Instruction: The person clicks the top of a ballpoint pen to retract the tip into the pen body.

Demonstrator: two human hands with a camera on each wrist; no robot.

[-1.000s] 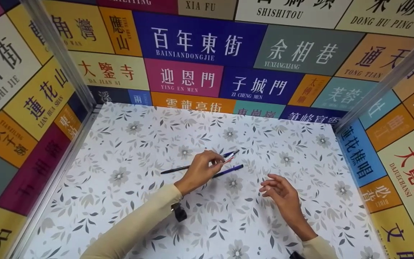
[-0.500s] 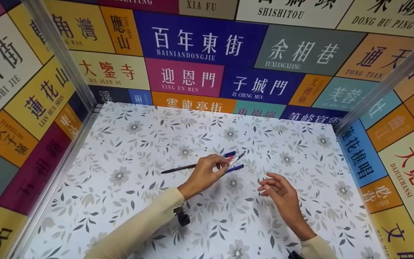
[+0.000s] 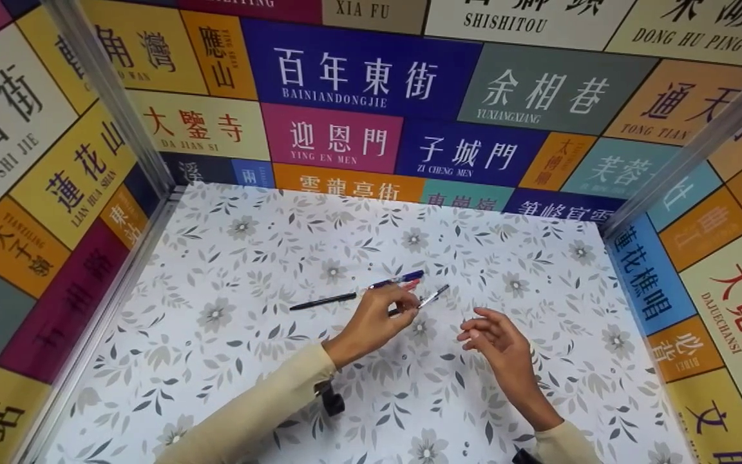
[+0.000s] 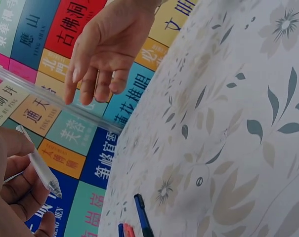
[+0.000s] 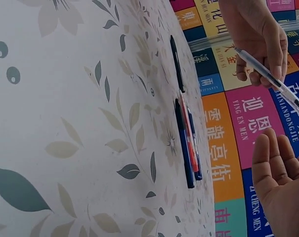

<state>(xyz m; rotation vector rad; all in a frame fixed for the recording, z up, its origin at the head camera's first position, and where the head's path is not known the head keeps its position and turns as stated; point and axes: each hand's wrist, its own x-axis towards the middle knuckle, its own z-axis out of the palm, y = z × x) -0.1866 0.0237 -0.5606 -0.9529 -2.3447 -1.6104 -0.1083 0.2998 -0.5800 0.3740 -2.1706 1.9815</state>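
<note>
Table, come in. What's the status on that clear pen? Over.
Left grip pinches clear-barreled pen above floral tabletop. Right grip holds nothing. No obstruction visible between pen and right grip.

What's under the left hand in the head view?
A red pen pokes out beyond the left hand, which covers its other end. The right wrist view shows a dark blue pen beside it. Anything else underneath is hidden.

Slim, clear-barrelled pen [image 4: 42, 168], aslant in the fingers [image 4: 21, 190] of the left hand [image 3: 372, 319].
</note>
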